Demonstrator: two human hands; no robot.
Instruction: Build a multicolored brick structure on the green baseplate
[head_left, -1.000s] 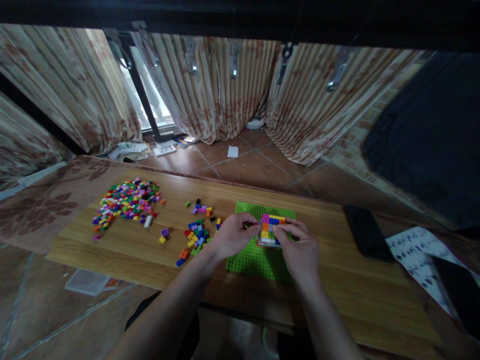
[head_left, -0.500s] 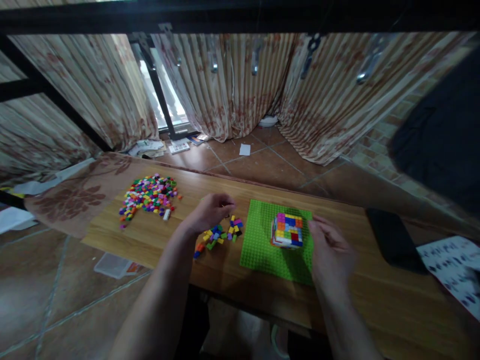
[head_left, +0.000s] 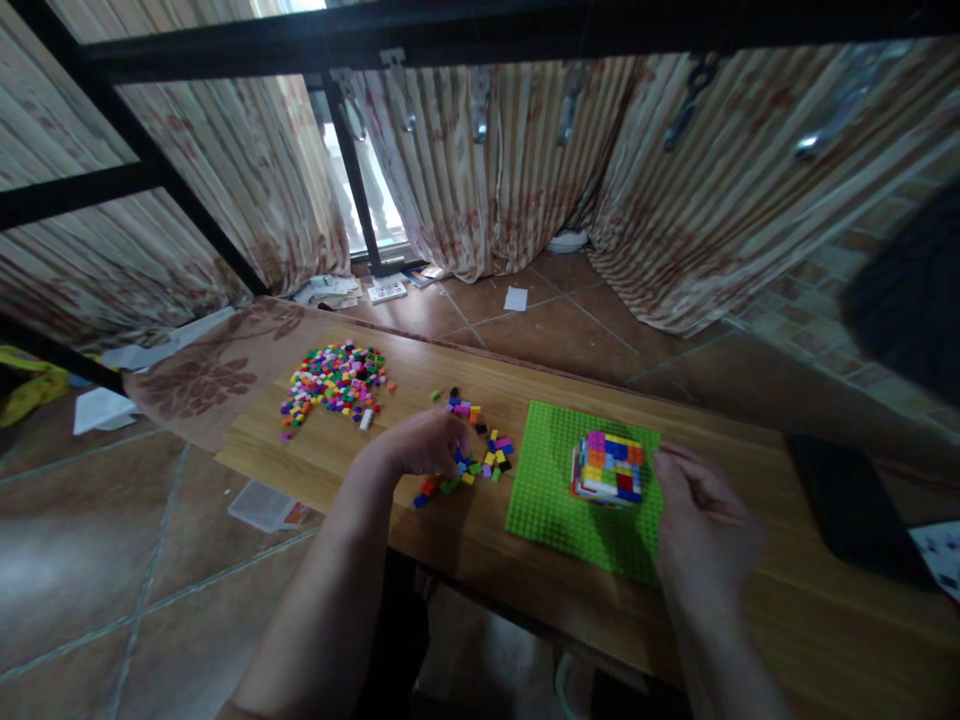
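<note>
The room is dim, and cool daylight enters through the window on the far left, its pane washed nearly white. The striped curtain glows faintly beside it and grows dull toward the right. Pale glare lies on the tiled floor at left, and small glints mark the metal fittings. The block cube casts a soft shadow on the near side of the green baseplate. The wooden table darkens at near right. The right hand looks blurred, small bricks lack crisp edges, and wide-angle distortion stretches the borders.
</note>
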